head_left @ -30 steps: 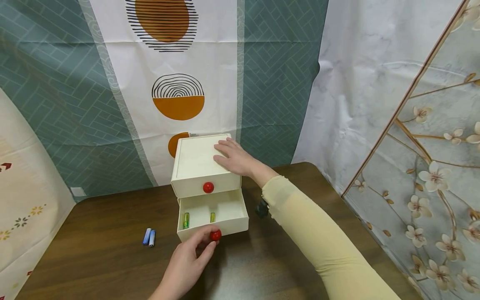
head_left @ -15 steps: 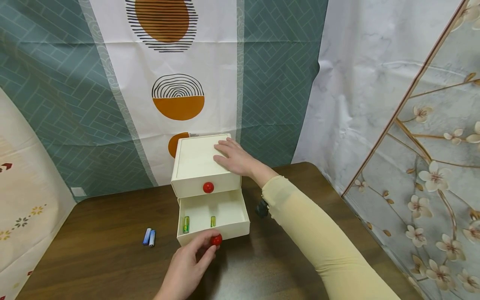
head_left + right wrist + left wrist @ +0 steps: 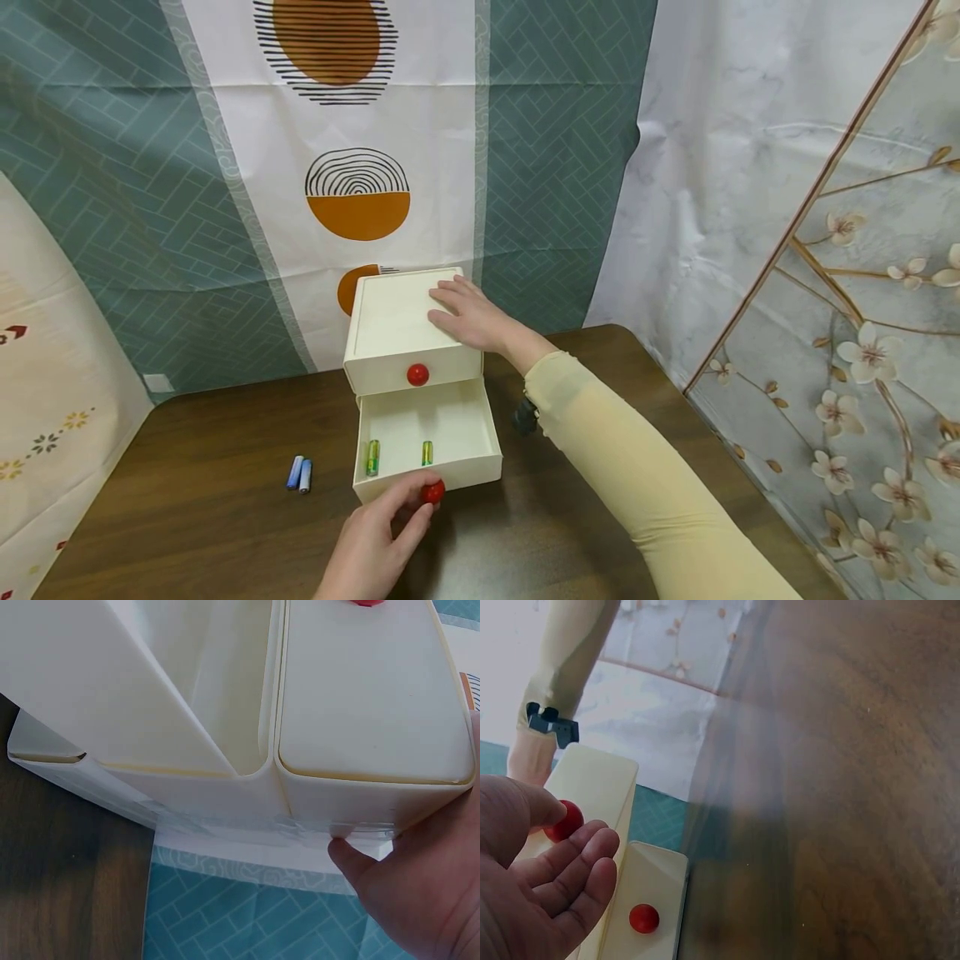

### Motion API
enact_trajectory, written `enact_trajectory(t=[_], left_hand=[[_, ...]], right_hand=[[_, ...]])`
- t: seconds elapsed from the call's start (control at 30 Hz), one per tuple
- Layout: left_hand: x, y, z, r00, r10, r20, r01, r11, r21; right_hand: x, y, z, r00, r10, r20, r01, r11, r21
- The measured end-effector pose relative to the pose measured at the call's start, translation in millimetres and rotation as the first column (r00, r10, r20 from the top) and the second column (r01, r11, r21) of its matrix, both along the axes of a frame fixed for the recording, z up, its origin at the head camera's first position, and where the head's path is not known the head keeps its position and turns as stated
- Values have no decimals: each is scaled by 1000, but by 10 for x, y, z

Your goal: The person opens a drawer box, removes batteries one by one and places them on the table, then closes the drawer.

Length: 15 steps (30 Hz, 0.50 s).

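Observation:
A cream drawer cabinet point(image 3: 397, 312) stands on the table against the wall cloth. Its middle drawer point(image 3: 468, 473) is pulled out, with two green-yellow batteries point(image 3: 427, 452) showing inside. My left hand point(image 3: 375, 533) pinches that drawer's red knob point(image 3: 432, 492) between thumb and fingers. In the left wrist view, a lower drawer point(image 3: 656, 877) with its own red knob point(image 3: 644, 919) is closed. My right hand point(image 3: 472, 315) rests fingers spread on the cabinet's top, near its right edge. The top drawer point(image 3: 367, 697) is closed.
Two blue-and-white batteries point(image 3: 299, 473) lie side by side on the brown wooden table point(image 3: 187, 508), left of the cabinet. Patterned cloths point(image 3: 555, 150) hang behind and at both sides. A dark wrist device point(image 3: 525, 414) sits by the right sleeve.
The middle drawer has slid a little farther out toward me, with my left hand on its knob and the green-yellow batteries moving along inside. My right hand stays on the cabinet top.

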<state>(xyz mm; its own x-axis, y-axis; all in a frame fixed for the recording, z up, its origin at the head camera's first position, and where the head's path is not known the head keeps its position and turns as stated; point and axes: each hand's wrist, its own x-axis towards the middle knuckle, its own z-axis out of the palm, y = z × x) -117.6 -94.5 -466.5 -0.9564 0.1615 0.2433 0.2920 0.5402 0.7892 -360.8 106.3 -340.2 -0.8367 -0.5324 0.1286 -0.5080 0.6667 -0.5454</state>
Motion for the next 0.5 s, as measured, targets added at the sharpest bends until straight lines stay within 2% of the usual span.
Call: enact_trajectory(t=[0.5], left_hand=[[79, -9, 13, 1000, 1, 11, 0, 1000, -21]], right_hand=[[-6, -4, -16, 1000, -6, -4, 6, 1000, -5]])
